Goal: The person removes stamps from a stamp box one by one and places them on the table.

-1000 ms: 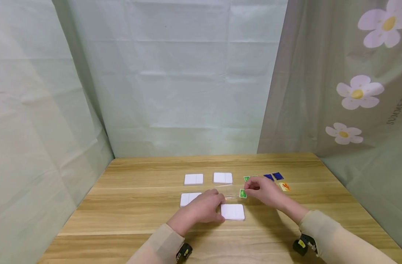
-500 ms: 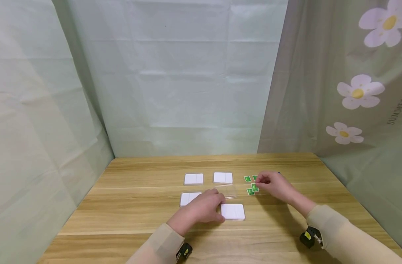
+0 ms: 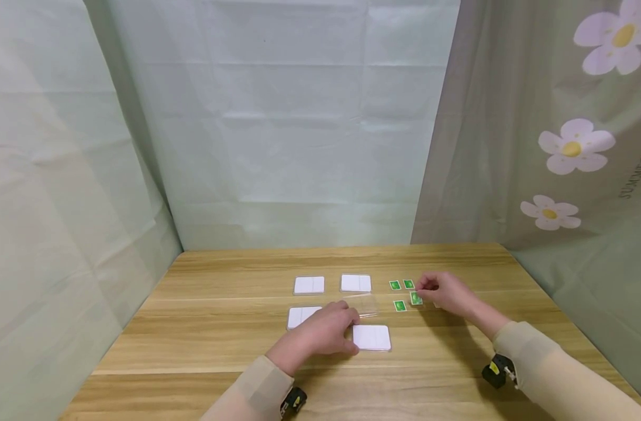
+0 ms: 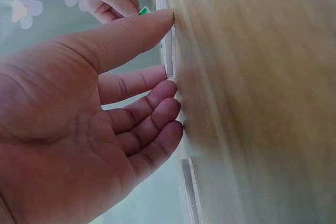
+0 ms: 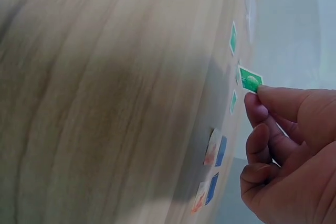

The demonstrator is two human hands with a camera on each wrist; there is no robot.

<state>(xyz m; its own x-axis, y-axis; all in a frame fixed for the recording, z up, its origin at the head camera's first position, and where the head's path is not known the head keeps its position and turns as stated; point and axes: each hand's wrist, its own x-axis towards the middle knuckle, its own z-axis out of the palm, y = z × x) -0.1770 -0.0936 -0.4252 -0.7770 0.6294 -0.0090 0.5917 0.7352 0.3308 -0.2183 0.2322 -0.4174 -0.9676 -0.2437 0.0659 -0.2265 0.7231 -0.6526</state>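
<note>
My right hand [image 3: 424,288] pinches a small green card [image 3: 416,298] between thumb and forefinger, low over the table among three other green cards [image 3: 399,305]. The right wrist view shows the same pinched green card [image 5: 250,80] tilted just off the wood. My left hand [image 3: 326,330] rests flat near the middle, fingertips [image 4: 169,88] touching the table by a clear plastic sleeve [image 3: 364,304]. Beside it lie white cards [image 3: 371,337], one partly hidden under the hand [image 3: 298,316].
Two more white cards [image 3: 308,285] lie farther back on the wooden table [image 3: 220,351]. Blue and orange cards [image 5: 219,151] lie behind my right hand, hidden in the head view. Pale curtains close in the back and both sides.
My right hand carried the green card rightward from beside the clear sleeve to the group of green cards, now covering the blue and orange ones. The left hand stayed put.
</note>
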